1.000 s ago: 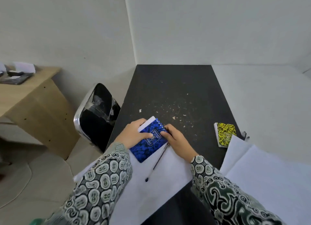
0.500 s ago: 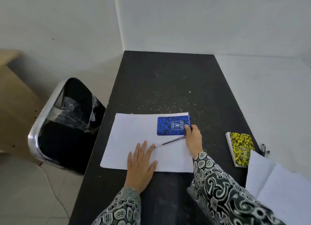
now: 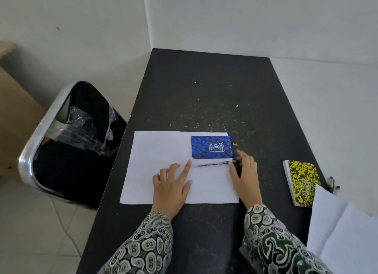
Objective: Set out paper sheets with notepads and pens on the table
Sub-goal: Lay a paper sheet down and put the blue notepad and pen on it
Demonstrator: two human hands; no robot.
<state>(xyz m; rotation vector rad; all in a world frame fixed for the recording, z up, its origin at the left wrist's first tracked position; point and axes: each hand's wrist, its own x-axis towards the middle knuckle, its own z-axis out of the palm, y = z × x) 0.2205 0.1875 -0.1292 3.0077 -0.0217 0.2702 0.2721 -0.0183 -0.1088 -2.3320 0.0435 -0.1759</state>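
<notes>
Since half a second ago the left hand (image 3: 170,186) has slid a little toward the pen (image 3: 214,163), index tip now almost at its near end, fingers spread flat on the sheet (image 3: 155,171). The right hand (image 3: 244,176) has shifted from the blue pad (image 3: 211,146) corner to the pen's cap end, fingertips pinching or nudging it; cannot tell which. First set looks nearly placed: pen just being squared under the pad. Sheet thin, white, matte, flat. Pen slim, dark, rigid. Right of the grip: yellow pad (image 3: 301,181), speckled cover, thick page block, loose sheets (image 3: 343,239) nearer. Just beyond the grip: blue pad, glossy, spiral-bound. Table (image 3: 204,93) black, scuffed.
</notes>
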